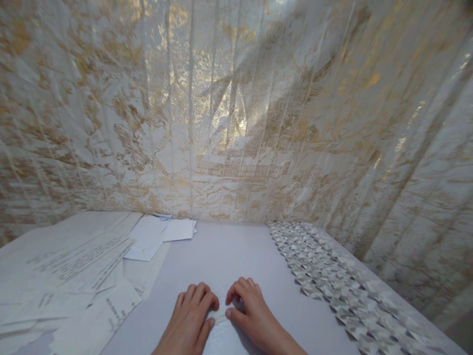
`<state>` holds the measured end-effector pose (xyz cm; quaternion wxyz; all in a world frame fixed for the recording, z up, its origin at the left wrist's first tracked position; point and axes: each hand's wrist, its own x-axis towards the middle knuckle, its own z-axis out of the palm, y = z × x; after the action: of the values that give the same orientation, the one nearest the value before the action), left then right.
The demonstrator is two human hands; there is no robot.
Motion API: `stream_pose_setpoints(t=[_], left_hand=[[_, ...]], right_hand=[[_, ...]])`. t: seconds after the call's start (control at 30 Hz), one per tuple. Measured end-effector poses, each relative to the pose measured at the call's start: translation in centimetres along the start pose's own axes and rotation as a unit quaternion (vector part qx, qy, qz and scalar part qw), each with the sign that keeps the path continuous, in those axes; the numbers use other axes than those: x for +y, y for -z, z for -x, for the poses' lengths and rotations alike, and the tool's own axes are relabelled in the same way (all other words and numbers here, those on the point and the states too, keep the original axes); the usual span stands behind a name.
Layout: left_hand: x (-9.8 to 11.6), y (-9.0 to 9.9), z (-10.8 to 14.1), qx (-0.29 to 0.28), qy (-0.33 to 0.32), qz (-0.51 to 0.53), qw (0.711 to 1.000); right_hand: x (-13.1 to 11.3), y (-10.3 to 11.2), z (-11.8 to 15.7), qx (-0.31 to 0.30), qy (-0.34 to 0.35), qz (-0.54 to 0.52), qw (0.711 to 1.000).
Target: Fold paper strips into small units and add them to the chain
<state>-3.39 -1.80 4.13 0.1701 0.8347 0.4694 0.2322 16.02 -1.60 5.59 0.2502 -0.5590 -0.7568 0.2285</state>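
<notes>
Low in the head view, my left hand [192, 315] is over the pale table [218, 256], its fingers curled and the thumb bent in towards the index finger. Facing it just to the right, my right hand [251, 310] has its fingers bent and its thumb pointing left. Between the two thumbs and fingertips lies a small pale strip [220, 318], faint against the white surface. Both hands seem to touch its ends, though the contact is too blurred to make out fully.
Printed paper sheets [70, 266] overlap on the left side. Blank white paper pieces [179, 230] lie at the back left. Rows of folded paper pieces [332, 276] run along the right edge. A patterned gold and white curtain [236, 108] hangs behind the table.
</notes>
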Motion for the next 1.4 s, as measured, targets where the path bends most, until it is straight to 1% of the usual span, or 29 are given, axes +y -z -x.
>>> stream_pose_setpoints(t=[0.23, 0.4, 0.57, 0.67, 0.77, 0.9, 1.0, 1.13, 1.2, 1.27, 1.33, 1.4], left_hand=[[-1.1, -0.4, 0.1, 0.027, -0.059, -0.034, 0.997], [-1.2, -1.0, -0.3, 0.046, -0.092, -0.143, 0.984], [-1.4, -0.7, -0.4, 0.047, -0.149, -0.204, 0.966], [-1.5, -0.7, -0.3, 0.064, -0.156, -0.233, 0.958], [-1.8, -1.0, -0.4, 0.075, -0.159, -0.245, 0.953], [-2.5, -1.3, -0.6, 0.09, -0.203, -0.269, 0.937], [-2.9, -1.5, -0.5, 0.118, -0.223, -0.291, 0.923], [-2.3, -1.4, -0.3, 0.153, -0.242, -0.275, 0.918], [-1.6, -1.1, -0.3, 0.181, -0.256, -0.262, 0.913], [-0.8, -0.8, -0.3, 0.208, -0.253, -0.239, 0.914], [-0.1, -0.8, -0.4, 0.217, -0.223, -0.177, 0.934], [0.2, -1.5, -0.3, 0.2, -0.156, -0.063, 0.965]], right_hand=[[1.6, 0.4, -0.1, -0.017, 0.047, -0.052, 0.997], [2.2, -0.1, -0.1, -0.017, 0.11, -0.071, 0.991], [2.4, -1.4, -0.4, -0.011, 0.147, -0.022, 0.989], [2.5, -1.9, -0.5, -0.007, 0.167, 0.017, 0.986], [2.4, -2.0, -0.5, -0.001, 0.166, 0.05, 0.985], [2.1, -2.3, -0.7, 0.005, 0.169, 0.106, 0.98], [2.2, -2.8, -0.9, 0.023, 0.193, 0.154, 0.969], [2.5, -3.8, -1.1, 0.046, 0.22, 0.23, 0.947], [2.4, -3.9, -1.1, 0.047, 0.213, 0.247, 0.944], [2.2, -3.5, -0.9, 0.052, 0.201, 0.248, 0.946], [1.8, -2.7, -0.6, 0.056, 0.196, 0.243, 0.948], [1.5, -1.7, -0.1, 0.063, 0.181, 0.209, 0.959]])
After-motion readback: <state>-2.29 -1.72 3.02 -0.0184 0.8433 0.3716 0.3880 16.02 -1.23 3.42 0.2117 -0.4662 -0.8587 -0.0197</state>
